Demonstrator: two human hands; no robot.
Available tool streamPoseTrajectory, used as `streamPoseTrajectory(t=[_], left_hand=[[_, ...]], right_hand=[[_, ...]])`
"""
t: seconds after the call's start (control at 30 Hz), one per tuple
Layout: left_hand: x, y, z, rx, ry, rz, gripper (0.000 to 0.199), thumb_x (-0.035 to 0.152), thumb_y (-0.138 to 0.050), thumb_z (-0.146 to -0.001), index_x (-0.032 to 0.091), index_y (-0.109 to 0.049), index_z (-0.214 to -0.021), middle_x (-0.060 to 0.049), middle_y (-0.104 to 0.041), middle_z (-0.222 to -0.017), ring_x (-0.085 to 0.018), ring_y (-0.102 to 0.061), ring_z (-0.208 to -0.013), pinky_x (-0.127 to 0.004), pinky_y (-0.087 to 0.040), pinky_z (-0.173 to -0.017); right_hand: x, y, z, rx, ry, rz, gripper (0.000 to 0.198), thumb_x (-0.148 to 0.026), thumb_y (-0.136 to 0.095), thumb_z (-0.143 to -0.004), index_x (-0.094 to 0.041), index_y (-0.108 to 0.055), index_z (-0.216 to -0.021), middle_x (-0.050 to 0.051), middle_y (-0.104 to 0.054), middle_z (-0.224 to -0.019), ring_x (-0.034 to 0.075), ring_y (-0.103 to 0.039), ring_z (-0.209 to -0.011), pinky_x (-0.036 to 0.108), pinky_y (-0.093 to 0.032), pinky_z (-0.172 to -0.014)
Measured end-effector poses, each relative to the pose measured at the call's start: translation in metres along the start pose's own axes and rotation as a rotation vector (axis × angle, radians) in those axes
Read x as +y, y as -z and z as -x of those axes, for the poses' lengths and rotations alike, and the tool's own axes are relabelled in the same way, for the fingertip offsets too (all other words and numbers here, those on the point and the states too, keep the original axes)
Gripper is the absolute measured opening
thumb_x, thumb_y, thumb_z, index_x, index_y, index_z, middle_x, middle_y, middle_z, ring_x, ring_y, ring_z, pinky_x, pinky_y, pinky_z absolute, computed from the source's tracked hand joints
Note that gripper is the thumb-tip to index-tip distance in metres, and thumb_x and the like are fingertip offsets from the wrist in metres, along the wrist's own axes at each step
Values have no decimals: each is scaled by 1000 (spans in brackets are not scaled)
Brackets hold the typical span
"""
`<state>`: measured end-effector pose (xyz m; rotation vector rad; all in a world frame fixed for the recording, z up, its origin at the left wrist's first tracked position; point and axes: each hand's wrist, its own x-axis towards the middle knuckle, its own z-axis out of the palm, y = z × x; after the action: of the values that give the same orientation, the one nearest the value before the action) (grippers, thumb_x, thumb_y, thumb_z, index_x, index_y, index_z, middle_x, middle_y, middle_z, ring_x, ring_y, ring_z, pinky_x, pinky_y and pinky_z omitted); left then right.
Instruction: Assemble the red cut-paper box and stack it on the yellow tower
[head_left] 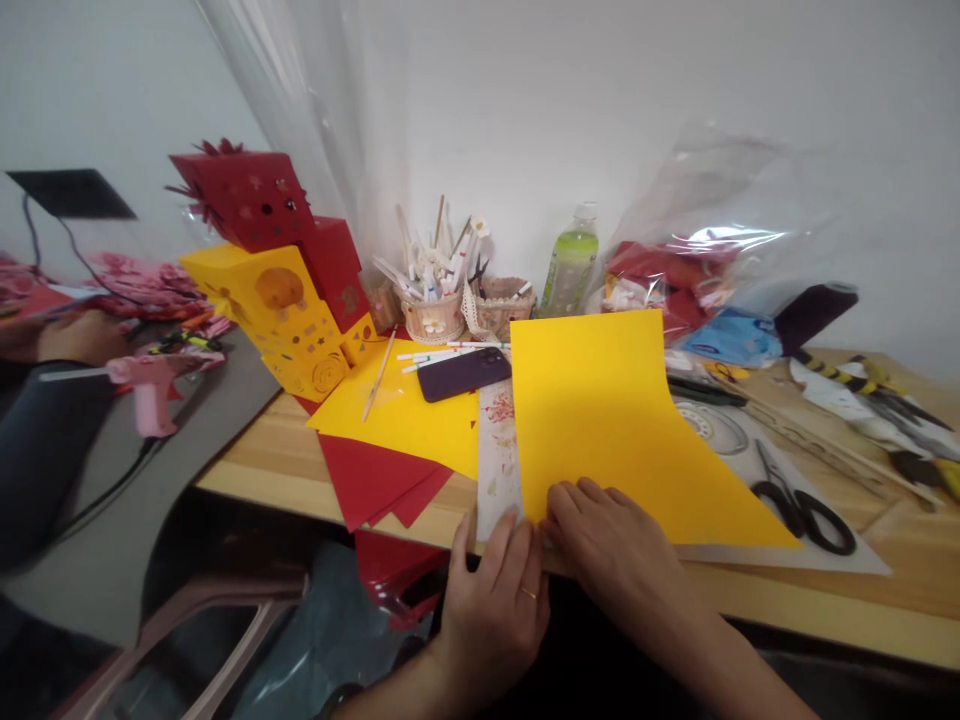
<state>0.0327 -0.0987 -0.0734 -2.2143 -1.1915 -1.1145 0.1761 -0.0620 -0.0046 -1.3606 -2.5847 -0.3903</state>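
Observation:
A large yellow paper sheet (pixel 592 410) rests at the front of the table, its far part curving upward. My right hand (pixel 611 545) is closed at the sheet's near left corner, its fingers curled over the paper. My left hand (pixel 495 590), with a ring on one finger, meets it at the same corner, its fingertips together there and one digit apart to the left. What lies between the fingertips is mostly hidden. Beside the sheet is a white strip with red marks (pixel 499 440). Black-handled scissors (pixel 806 515) lie near the sheet's right edge.
A dark phone (pixel 463 374) lies on another yellow sheet (pixel 405 420), above red paper (pixel 375 475). Yellow and red box figures (pixel 285 320) stand left. Behind are pen baskets (pixel 433 318) and a bottle (pixel 574 260). Another person's hand (pixel 82 338) is near a pink glue gun (pixel 150 390).

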Motion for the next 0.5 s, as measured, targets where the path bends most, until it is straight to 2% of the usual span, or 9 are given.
streamPoseTrajectory(t=[0.07, 0.2, 0.37, 0.5], left_hand=[[1, -4, 1, -6, -12, -32, 26, 20, -49, -87, 5, -65, -100, -12, -72, -100, -23, -61, -104, -50, -22, -111], [0, -6, 1, -29, -81, -95, 28, 26, -51, -88, 5, -65, -101, -13, -72, -100, -23, -61, -105, -51, -24, -111], [-5, -2, -3, -47, -190, -170, 32, 32, -54, -87, 4, -65, -99, -15, -71, -100, -26, -61, -107, -48, -30, -107], [-9, -1, -3, -72, -242, -205, 34, 34, -52, -88, 6, -64, -104, -15, -71, -103, -27, -60, -110, -47, -33, -105]], right_hand=[[-1, -2, 1, 19, -3, 8, 16, -10, -62, -77, -20, -51, -73, 1, -59, -65, 21, -54, -58, 32, -31, -56], [1, -6, 3, 39, -9, -23, 15, -13, -63, -78, -20, -51, -73, 2, -59, -66, 21, -53, -58, 32, -31, -56], [9, -14, 8, 51, 24, -127, 12, -19, -58, -85, -20, -50, -75, 1, -58, -69, 19, -51, -60, 30, -33, -57], [14, -18, 16, 89, 41, -194, 20, -24, -44, -94, -19, -51, -75, 3, -58, -70, 19, -52, -66, 30, -35, -60]])
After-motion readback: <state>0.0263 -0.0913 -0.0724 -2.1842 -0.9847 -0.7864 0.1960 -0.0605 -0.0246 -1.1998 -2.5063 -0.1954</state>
